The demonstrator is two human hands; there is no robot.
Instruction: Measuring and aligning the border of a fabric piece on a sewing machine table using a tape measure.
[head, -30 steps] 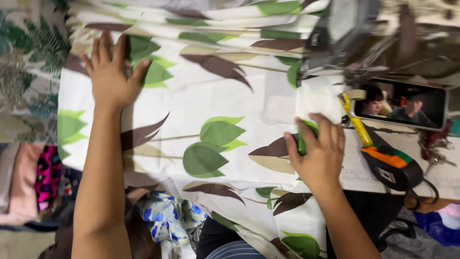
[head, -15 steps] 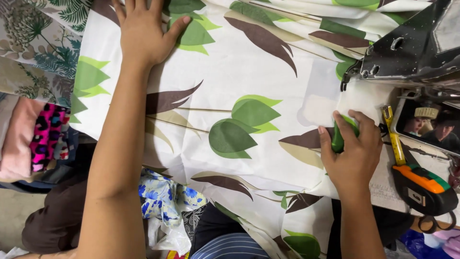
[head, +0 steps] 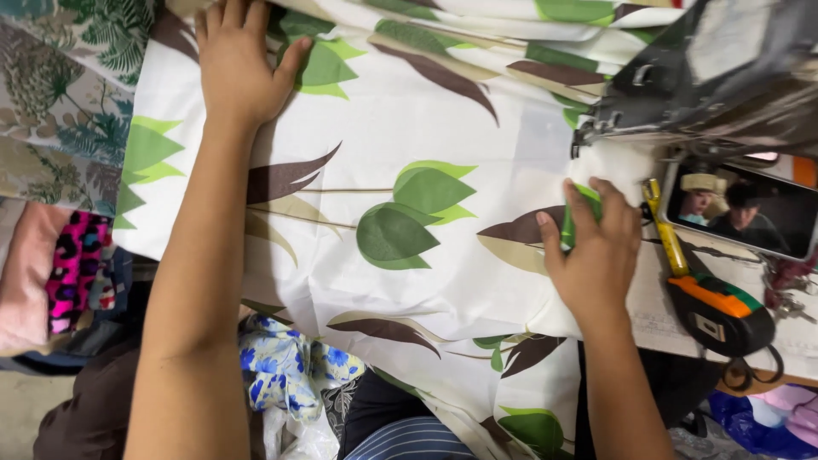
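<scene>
A small sewing or tailoring workroom, seen from above the worktable. A sewing machine (head: 707,77) stands at the upper right with a large white leaf-printed cloth (head: 409,128) spread beneath its needle end, and a black-and-orange tape measure (head: 720,313) and a yellow marking tool (head: 666,223) lie on the table edge (head: 792,349) beside a phone (head: 740,209) propped against the machine. Further printed fabrics, among them a fern-patterned piece (head: 60,102), a pink spotted one (head: 75,268) and a blue floral one (head: 290,366), are heaped around the work surface.

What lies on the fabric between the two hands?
Head view: between the left hand and right hand only flat leaf-print fabric shows, with green and brown printed leaves.
</scene>
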